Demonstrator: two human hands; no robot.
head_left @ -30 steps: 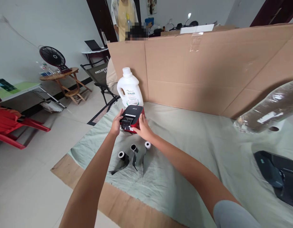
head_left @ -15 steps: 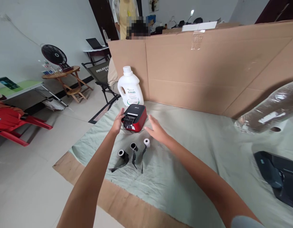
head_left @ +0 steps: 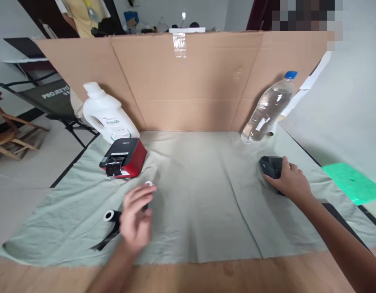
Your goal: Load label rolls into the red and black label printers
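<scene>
My right hand (head_left: 291, 183) grips a dark, rounded device (head_left: 271, 166) on the right of the cloth, thumb on its near left side and fingers over its right edge. My left hand (head_left: 136, 215) hovers on the left with fingers loosely bent and thumb apart; nothing shows in it. It hides part of a black ribbon roll (head_left: 112, 215) with a loose tail. Beyond its fingertips shows the end of a white-cored roll (head_left: 149, 183). Behind these stands a red and black printer (head_left: 139, 156), a black strip at its front slot.
A white detergent jug (head_left: 110, 116) stands behind the printer. At the back right, a clear bottle with a blue cap (head_left: 264, 110) leans near the cardboard wall (head_left: 188, 81). A flat black item (head_left: 343, 221) lies under my right forearm, and a green sheet (head_left: 353, 181) lies beyond the cloth.
My view has turned right. My right hand has left the printer's side and now grips the dark device. My left hand has drawn back from the printer toward the rolls.
</scene>
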